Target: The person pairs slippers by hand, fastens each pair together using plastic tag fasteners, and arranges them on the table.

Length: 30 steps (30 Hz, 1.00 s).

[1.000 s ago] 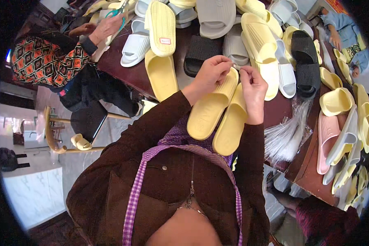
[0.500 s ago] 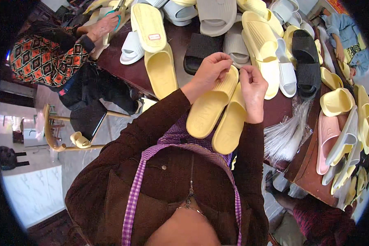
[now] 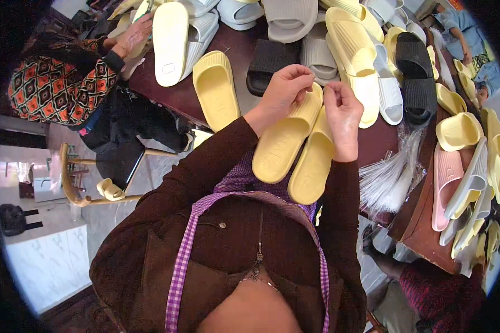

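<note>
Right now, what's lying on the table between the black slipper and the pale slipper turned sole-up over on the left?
In the head view, one yellow slipper lies on the dark table, between the black slipper and the pale sole-up slipper.

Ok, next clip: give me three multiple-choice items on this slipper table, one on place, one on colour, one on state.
1. Where is the bundle of clear plastic strips?
A. right of the held pair
B. on the stool
C. under the black slipper

2. What colour is the pair of slippers in the hands?
A. pink
B. yellow
C. grey

3. How do the left hand and right hand stand?
A. both flat on the table
B. both at the pair's far end, fingers pinched
C. one holding scissors

A, strips lie right; B, pale yellow soles; C is wrong, B: fingertips meet there.
</note>
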Motion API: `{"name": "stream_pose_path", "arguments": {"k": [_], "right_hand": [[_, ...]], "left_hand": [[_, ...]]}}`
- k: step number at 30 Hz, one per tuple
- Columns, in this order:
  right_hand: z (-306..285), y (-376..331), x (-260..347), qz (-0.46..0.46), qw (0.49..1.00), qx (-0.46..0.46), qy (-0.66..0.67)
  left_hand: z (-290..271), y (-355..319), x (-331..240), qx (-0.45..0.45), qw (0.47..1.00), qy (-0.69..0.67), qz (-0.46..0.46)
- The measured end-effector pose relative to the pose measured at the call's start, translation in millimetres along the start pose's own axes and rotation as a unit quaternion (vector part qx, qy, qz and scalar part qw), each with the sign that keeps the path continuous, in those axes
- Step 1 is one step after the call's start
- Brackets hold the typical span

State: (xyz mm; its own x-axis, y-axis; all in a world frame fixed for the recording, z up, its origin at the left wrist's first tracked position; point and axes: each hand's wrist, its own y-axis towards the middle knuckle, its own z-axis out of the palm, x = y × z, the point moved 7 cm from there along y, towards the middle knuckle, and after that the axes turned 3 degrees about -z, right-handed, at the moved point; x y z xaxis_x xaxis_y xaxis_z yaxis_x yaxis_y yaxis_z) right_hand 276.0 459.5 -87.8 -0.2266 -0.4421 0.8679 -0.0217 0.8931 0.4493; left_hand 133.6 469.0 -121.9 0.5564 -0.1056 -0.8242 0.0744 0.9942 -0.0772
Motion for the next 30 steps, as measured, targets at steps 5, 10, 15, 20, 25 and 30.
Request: {"name": "stream_pose_path", "arguments": {"k": [5, 10, 15, 20, 25, 30], "right_hand": [[2, 3, 3, 0.01, 1.0, 0.013, -0.026], [2, 4, 3, 0.016, 1.0, 0.007, -0.003], [7, 9, 4, -0.003, 1.0, 0.022, -0.018], [4, 11, 3, -0.124, 0.984, 0.014, -0.13], [2, 9, -9, -0.09, 0.991, 0.03, -0.09], [6, 8, -4, -0.079, 0.996, 0.035, -0.038]], "left_hand": [[-1, 2, 0, 0.0, 1.0, -0.001, -0.003], [0, 6, 3, 0.014, 1.0, 0.015, -0.017], [1, 6, 2, 0.045, 0.998, 0.019, -0.03], [1, 13, 10, 0.041, 0.993, 0.103, -0.031], [5, 13, 14, 0.071, 0.993, 0.088, -0.047], [7, 10, 14, 0.082, 0.994, 0.061, -0.043]]}}
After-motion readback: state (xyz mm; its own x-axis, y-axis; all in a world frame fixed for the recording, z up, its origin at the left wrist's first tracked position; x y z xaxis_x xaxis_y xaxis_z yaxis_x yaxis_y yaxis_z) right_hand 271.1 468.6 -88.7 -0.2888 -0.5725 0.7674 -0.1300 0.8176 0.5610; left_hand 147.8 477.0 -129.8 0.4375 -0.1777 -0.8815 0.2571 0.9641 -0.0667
